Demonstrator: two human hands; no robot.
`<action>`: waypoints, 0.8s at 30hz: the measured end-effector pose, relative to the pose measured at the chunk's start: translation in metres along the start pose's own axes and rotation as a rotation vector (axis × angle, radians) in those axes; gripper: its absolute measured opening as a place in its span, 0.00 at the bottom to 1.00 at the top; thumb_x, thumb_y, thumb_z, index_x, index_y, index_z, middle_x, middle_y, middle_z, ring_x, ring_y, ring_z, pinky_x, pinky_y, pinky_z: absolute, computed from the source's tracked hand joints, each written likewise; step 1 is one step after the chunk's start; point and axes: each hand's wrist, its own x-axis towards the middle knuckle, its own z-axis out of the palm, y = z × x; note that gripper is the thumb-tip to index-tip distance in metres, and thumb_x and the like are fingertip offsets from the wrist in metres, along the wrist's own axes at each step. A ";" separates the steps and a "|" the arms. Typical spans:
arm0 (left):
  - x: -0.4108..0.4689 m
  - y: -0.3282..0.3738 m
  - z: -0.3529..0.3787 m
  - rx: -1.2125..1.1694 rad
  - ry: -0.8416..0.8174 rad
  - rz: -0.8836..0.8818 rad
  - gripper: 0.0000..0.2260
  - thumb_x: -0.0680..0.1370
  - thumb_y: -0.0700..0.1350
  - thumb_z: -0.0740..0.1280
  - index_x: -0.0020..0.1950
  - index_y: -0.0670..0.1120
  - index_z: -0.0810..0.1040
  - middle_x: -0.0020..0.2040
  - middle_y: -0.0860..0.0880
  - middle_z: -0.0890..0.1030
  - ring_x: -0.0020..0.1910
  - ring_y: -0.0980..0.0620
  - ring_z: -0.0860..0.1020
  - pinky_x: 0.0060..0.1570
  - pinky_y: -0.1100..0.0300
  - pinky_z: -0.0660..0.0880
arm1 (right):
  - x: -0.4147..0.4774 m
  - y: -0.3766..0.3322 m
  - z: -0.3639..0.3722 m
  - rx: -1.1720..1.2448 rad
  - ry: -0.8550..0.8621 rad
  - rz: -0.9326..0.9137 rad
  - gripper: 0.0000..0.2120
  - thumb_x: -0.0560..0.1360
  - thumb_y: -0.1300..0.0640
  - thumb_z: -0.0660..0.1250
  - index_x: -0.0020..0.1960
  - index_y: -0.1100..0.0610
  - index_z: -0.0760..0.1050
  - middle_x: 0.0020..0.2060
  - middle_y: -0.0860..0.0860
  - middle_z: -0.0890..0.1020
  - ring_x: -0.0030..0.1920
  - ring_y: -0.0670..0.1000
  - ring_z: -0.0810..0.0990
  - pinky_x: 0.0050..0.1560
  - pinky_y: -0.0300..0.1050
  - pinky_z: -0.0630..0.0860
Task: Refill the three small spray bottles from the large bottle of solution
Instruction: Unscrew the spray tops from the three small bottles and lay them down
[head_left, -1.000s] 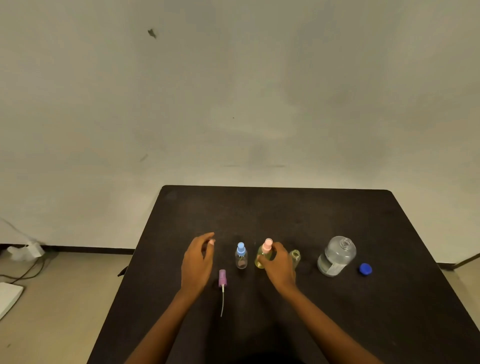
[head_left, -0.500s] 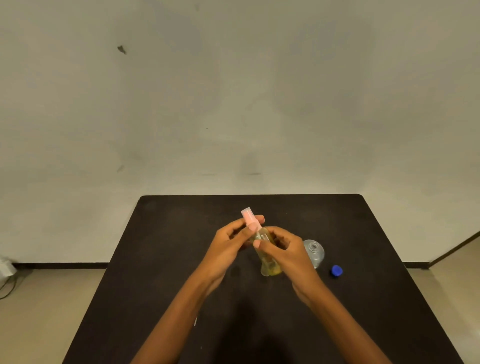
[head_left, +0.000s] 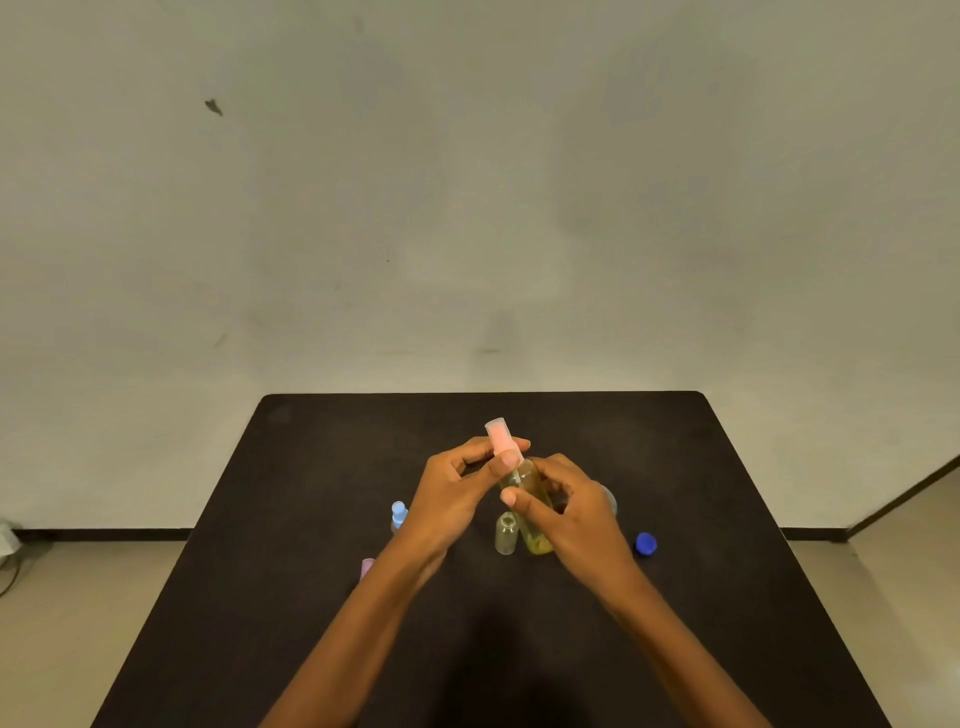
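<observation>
Gripped in the right hand (head_left: 582, 514), fingers curled round its body, tilted above the counter (head_left: 311, 441): yellow spray bottle (head_left: 531, 491); pink sprayer cap (head_left: 498, 437) pinched between left hand (head_left: 457, 488) fingers and thumb. Standing on the counter below: uncapped clear bottle (head_left: 506, 534), blue-capped bottle (head_left: 398, 514) further left; large bottle (head_left: 611, 501) mostly hidden behind right hand.

Left hand (head_left: 453, 500), right hand (head_left: 577, 515): close, gripping.
</observation>
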 end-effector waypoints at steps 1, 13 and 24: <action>0.001 0.000 0.002 0.002 0.002 0.002 0.12 0.75 0.43 0.66 0.58 0.43 0.80 0.54 0.50 0.82 0.51 0.62 0.80 0.44 0.74 0.74 | 0.000 0.001 -0.001 -0.012 0.014 -0.011 0.08 0.72 0.54 0.69 0.45 0.43 0.72 0.40 0.45 0.73 0.41 0.36 0.73 0.42 0.27 0.70; 0.004 -0.006 0.018 0.010 0.170 -0.008 0.10 0.71 0.45 0.71 0.51 0.47 0.82 0.49 0.50 0.84 0.51 0.53 0.81 0.57 0.55 0.77 | 0.000 0.018 0.004 -0.191 0.205 -0.111 0.19 0.70 0.47 0.70 0.56 0.56 0.76 0.47 0.48 0.76 0.47 0.45 0.76 0.48 0.35 0.74; 0.006 -0.006 0.034 -0.037 0.309 0.002 0.07 0.68 0.44 0.74 0.43 0.46 0.80 0.41 0.50 0.82 0.40 0.56 0.80 0.33 0.73 0.74 | -0.004 0.018 0.009 -0.232 0.327 -0.157 0.27 0.67 0.39 0.59 0.55 0.58 0.77 0.45 0.48 0.76 0.45 0.47 0.77 0.45 0.42 0.78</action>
